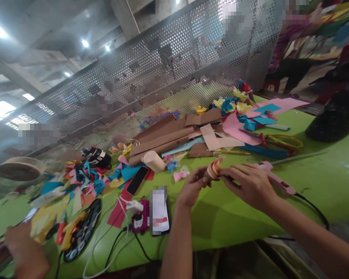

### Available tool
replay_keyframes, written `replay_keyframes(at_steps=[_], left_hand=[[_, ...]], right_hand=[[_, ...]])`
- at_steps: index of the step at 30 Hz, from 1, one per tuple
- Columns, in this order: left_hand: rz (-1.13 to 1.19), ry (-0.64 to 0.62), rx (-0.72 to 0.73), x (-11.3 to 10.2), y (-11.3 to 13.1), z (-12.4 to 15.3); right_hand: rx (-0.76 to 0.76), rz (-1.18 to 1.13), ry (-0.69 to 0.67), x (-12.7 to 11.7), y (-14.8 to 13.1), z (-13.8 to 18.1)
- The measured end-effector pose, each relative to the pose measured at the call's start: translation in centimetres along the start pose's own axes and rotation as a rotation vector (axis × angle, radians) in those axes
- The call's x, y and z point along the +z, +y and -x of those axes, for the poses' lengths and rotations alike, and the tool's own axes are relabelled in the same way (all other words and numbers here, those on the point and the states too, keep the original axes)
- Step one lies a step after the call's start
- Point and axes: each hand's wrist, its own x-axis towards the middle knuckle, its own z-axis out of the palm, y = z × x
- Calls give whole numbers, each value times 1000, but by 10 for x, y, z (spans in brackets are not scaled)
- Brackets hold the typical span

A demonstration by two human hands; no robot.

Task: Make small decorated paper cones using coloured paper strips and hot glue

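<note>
Above the front of the green table, my left hand (193, 186) pinches a small rolled cone (213, 169) of peach, orange and brown layers, perhaps paper or felt. From the other side, the closed fingertips of my right hand (250, 184) press against the cone's edge; what lies between them is too small to make out. Just beyond my right wrist rests a pink glue gun (279, 181) with a black cord. Left of my hands are a small pink bow-shaped piece (179, 176) in clear wrapping and a peach roll (154, 161).
Brown sheets (163, 141) and pink sheets (241, 130) lie behind my hands. Scissors (282, 141) and a dark bottle (334, 112) are at right. A lit phone (159, 213), a purple power adapter (141, 221) and loose cables lie front left. Another person's hand (26, 248) is at far left.
</note>
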Motion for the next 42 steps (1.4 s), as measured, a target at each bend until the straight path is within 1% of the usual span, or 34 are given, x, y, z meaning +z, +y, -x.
replay_keyframes(at_steps=[2,6,13,16,19,21,24,26,30,32,34,38,42], left_hand=[[11,3,-2,0,-1,0],[43,-1,-6,0,0,1],[-1,8,0,0,1,0],[12,3,4,0,1,0],[49,27,1,0,1,0],[77,34,-1,-1,1,1],[85,25,15,-1,1,0],[73,29,35,-2,1,-1],[99,84,66,-3,-1,-4],[117,110,76,-4,-3,-6],[136,126,86,-5,-6,-7],[192,162,109,-7,-10,-9],[215,187,132,-8,-13,-11]], right_hand=[[15,-5,22,1,-3,-1],[-6,-30,54,1,-4,-4],[77,-148,19,2,-2,-4],[56,-135,22,4,-1,-3],[15,-104,17,6,0,-2],[19,-115,13,8,1,-1],[72,-187,15,8,4,0],[151,-258,9,7,6,1],[364,-415,-21,8,15,-1],[416,-453,-42,11,19,-4],[414,-456,-97,15,21,-8],[343,-461,-232,26,19,-17],[317,-466,-259,40,16,-23]])
